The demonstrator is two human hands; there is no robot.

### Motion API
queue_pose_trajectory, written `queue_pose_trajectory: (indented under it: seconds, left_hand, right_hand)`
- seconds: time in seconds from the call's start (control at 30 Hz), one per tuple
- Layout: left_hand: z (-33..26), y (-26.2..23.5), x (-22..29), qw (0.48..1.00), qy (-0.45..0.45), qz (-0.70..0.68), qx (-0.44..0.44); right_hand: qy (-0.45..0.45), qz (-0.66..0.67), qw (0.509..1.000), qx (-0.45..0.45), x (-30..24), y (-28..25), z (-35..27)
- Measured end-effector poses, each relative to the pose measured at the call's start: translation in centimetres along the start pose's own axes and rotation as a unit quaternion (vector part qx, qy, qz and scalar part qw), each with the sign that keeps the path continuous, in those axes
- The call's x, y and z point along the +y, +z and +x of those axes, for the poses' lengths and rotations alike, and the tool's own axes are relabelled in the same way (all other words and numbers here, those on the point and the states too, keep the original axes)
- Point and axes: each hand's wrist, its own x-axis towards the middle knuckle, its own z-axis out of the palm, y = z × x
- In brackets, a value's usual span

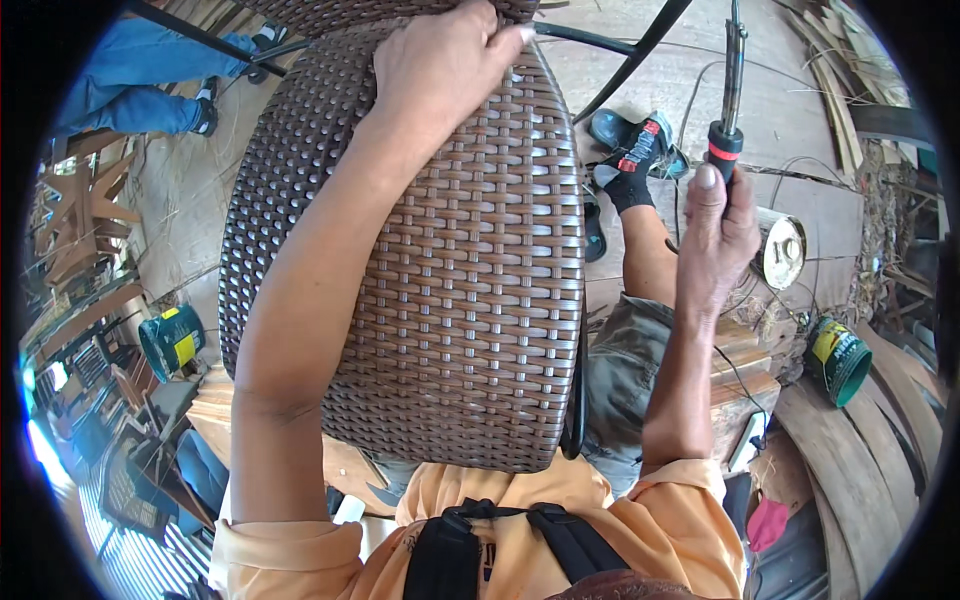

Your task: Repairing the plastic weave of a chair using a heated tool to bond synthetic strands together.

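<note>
A brown woven wicker chair (470, 290) fills the middle, lying across my lap with its dark metal legs (655, 40) sticking out at the far right. My left arm reaches over the weave. At its far end my left hand (435, 60) grips the chair, fingers bent down near the fold where another woven panel begins; the fingertips are mostly hidden. To the right of the chair, my right hand (720, 225) is closed round the black handle of a soldering iron (733, 90). This iron has a red ring and a metal shaft pointing up and away, apart from the chair.
Right of my knee stands a metal can (783, 250), with a green tub (840, 360) beyond it. Another green tub (172, 342) is at left. A thin cable (735, 370) trails by my right arm. Wood strips (830, 90) lie far right. Another person's legs (150, 85) show far left.
</note>
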Motion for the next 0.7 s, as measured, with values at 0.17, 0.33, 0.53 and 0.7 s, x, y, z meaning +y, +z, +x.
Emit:
queue_pose_trajectory:
  seconds: [0.17, 0.33, 0.53, 0.7]
  left_hand:
    - [0.3, -1.1, 1.3, 0.998, 0.029, 0.034, 0.050]
    - [1.1, 1.5, -1.7, 0.926, 0.208, -0.204, 0.240]
    - [1.2, 1.2, -0.6, 0.995, -0.042, 0.026, 0.087]
    - [1.4, 1.0, -0.2, 0.995, -0.059, 0.020, 0.081]
  right_hand:
    - [0.011, 0.079, 0.997, -0.005, 2.1, 2.3, -2.4]
    - [0.087, 0.209, 0.973, -0.038, 2.3, 3.3, -4.8]
    - [0.092, 0.226, 0.969, -0.041, 4.5, 3.6, -5.3]
    - [0.148, 0.275, 0.950, -0.020, 4.7, 1.8, -4.6]
